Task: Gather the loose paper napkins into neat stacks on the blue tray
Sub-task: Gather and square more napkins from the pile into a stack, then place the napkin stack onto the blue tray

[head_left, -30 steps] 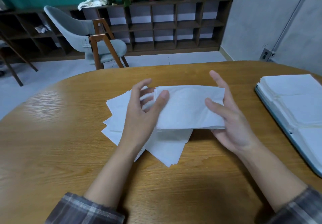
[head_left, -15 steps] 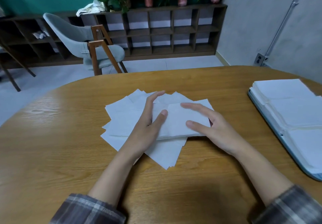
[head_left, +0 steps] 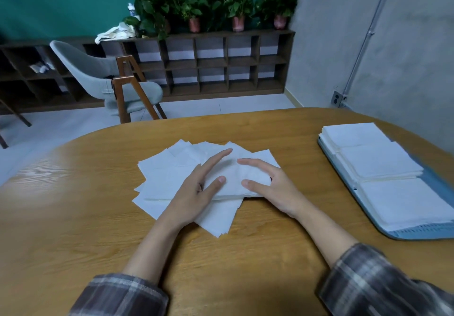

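A spread of loose white paper napkins (head_left: pixel 167 175) lies on the middle of the wooden table. On top of it sits a small squared bundle of napkins (head_left: pixel 235 180). My left hand (head_left: pixel 199 187) rests on the bundle's left side with fingers straight. My right hand (head_left: pixel 267 183) presses on its right side, fingers extended over the top and thumb along the near edge. The blue tray (head_left: pixel 417 233) lies at the right of the table and carries three neat napkin stacks (head_left: pixel 375 160) in a row.
The table's (head_left: pixel 73 217) curved far edge runs behind the napkins. Beyond it stand a grey chair (head_left: pixel 103 79) with wooden legs, a low dark shelf unit (head_left: pixel 221 62) and potted plants (head_left: pixel 216 3). My plaid sleeves show at the bottom.
Both hands have lowered the bundle they held up onto the loose pile and now lie flat on it. The camera view has tilted upward a little.
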Motion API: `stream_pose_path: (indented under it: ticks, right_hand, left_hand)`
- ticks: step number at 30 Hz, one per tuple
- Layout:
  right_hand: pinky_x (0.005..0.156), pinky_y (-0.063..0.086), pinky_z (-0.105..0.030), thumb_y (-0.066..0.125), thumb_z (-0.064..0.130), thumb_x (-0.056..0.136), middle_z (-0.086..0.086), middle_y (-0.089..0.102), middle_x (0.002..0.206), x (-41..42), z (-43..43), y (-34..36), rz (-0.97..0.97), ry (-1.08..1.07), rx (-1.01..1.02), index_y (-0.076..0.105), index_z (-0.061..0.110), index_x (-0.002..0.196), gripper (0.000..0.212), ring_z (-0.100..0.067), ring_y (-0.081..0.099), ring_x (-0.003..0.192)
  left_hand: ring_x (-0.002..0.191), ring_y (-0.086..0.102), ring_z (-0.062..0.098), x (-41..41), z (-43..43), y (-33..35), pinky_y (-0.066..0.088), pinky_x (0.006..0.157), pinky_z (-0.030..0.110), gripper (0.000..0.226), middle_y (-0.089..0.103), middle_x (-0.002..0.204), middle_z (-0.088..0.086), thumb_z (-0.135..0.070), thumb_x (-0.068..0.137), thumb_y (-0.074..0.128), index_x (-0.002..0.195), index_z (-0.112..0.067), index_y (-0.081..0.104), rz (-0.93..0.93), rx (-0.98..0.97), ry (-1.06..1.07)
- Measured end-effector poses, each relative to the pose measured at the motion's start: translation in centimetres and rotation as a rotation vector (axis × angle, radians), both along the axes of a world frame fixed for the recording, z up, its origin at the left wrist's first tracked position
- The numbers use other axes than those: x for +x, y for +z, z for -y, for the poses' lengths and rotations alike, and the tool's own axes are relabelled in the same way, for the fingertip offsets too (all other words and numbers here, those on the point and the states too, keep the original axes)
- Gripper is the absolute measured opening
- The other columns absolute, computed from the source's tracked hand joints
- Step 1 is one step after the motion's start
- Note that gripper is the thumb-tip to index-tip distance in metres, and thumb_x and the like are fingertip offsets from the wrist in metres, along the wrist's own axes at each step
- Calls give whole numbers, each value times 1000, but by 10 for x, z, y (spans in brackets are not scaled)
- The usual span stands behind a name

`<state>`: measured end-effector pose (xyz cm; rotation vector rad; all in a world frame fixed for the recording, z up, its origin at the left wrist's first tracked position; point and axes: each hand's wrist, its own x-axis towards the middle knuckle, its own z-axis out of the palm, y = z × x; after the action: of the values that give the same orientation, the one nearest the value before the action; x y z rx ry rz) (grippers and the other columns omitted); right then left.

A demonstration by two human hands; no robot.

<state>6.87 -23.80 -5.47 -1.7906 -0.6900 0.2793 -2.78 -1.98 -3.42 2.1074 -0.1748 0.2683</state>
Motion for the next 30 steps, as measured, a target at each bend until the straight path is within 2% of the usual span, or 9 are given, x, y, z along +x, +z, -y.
stream_pose_path:
  ticks: [2, 4, 10, 14, 18, 21, 24, 27, 30]
  right_hand:
    - [104, 31, -1, 75, 21, 97, 26, 61, 142, 0, -1, 0, -8, 2, 1, 66, 37, 136, 43, 12, 46, 136]
    - [102, 32, 0, 76, 20, 97, 25, 63, 141, 0, -1, 0, -13, 1, 4, 66, 35, 136, 43, 11, 48, 135]
    - [104, 37, -8, 78, 21, 95, 25, 63, 139, -2, 0, 5, -55, -11, 16, 69, 40, 133, 43, 10, 50, 133]
    - [103, 41, -16, 78, 15, 93, 22, 65, 137, -9, 0, 9, -98, -39, 66, 72, 40, 128, 43, 8, 52, 132]
    - [107, 46, -23, 78, 12, 93, 16, 66, 139, -20, 11, 16, -93, -69, 113, 74, 40, 125, 44, -2, 56, 132]
    - [107, 44, -21, 77, 17, 94, 19, 64, 139, -29, 33, 26, -74, -58, 74, 72, 47, 124, 43, 5, 55, 129]
    - [107, 46, -28, 78, 26, 94, 21, 58, 140, -30, 66, 38, -48, -86, 33, 69, 51, 125, 41, -2, 51, 129]
    - [106, 51, -37, 78, 31, 93, 18, 52, 139, -29, 104, 50, -43, -160, -24, 62, 52, 127, 43, -13, 50, 127]
    - [109, 46, -36, 80, 32, 90, 14, 49, 145, -27, 145, 60, -29, -247, -68, 61, 50, 128, 47, -14, 47, 132]
  left_hand:
    - [123, 54, -3, 1, -1, -3, 40, 112, 32, 50, 51, 151, -33, -25, 111, 53, 153, -52, 45, -11, 50, -11]
    - [135, 53, 0, 4, -2, -5, 34, 123, 43, 44, 57, 147, -30, -22, 112, 51, 149, -46, 54, -35, 29, -36]
    - [135, 46, -15, 3, 2, 2, 34, 120, 26, 36, 58, 141, -35, -39, 101, 69, 136, -47, 65, -112, -111, 27]
    - [131, 49, -15, 3, 4, 7, 37, 119, 25, 42, 64, 136, -30, -27, 94, 80, 132, -41, 69, -99, -81, 63]
    - [126, 55, -11, -2, 17, 12, 41, 117, 28, 42, 69, 130, -27, -20, 92, 81, 130, -36, 71, -37, -56, 97]
    - [125, 54, -14, -8, 34, 19, 41, 114, 25, 40, 67, 128, -31, -24, 94, 79, 131, -38, 70, -29, -54, 71]
    - [125, 49, -19, -9, 58, 27, 38, 109, 20, 37, 61, 128, -41, -34, 98, 74, 133, -44, 67, -59, -77, 21]
    - [126, 52, -7, -6, 88, 36, 44, 108, 27, 37, 59, 133, -36, -35, 99, 72, 132, -49, 66, -125, -161, -31]
    - [119, 57, 10, 0, 126, 42, 51, 101, 28, 36, 61, 130, -23, -23, 98, 73, 128, -43, 69, -148, -233, -43]
